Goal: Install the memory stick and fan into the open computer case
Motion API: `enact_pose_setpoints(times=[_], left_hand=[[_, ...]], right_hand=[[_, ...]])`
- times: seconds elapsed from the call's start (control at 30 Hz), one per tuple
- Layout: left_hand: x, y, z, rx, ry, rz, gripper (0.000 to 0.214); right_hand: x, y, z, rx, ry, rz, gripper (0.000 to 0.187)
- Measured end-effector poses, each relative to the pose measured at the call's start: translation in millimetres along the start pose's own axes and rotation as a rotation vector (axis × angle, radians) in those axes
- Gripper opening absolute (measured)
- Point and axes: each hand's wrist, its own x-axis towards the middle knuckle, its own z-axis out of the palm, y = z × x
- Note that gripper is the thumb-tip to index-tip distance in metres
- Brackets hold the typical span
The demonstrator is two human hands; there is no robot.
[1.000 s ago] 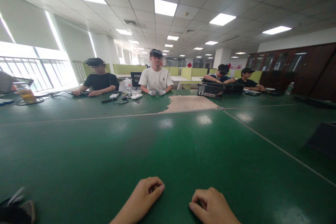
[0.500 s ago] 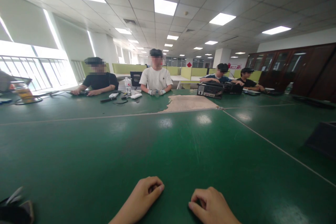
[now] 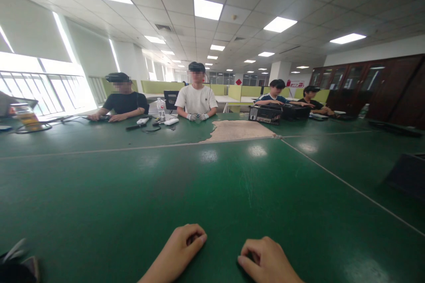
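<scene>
My left hand (image 3: 189,242) rests on the green table top (image 3: 212,194), its fingers curled in and the thumb laid against the index finger. A short gap to the right lies my right hand (image 3: 260,257), curled the same way, thumb pointing left. Nothing shows in either hand, and the hands do not touch each other. Both forearms come in from the bottom edge.
Across the table sit several people, one in a white T-shirt (image 3: 196,99) wearing gloves. A water bottle (image 3: 160,110) and an open computer case (image 3: 264,114) stand there. Bare tan board (image 3: 241,130) shows through the torn green cover. A dark object (image 3: 407,177) is at right.
My hands hold the same curled pose in the same place. Behind the computer case, the person in the dark and white shirt has raised the head and shifted the arms slightly.
</scene>
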Motion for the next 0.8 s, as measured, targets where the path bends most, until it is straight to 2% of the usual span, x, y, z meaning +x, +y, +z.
enact_pose_setpoints(times=[0.67,0.8], left_hand=[[0.6,2.1,0.1,0.015,0.005,0.005,0.035],[3.0,2.5,0.6,0.014,0.005,0.003,0.036]], right_hand=[[2.2,-0.9,-2.9,-0.048,-0.012,0.003,0.019],[-8.1,-13.5,-4.3,-0.164,-0.091,-0.018,0.021]])
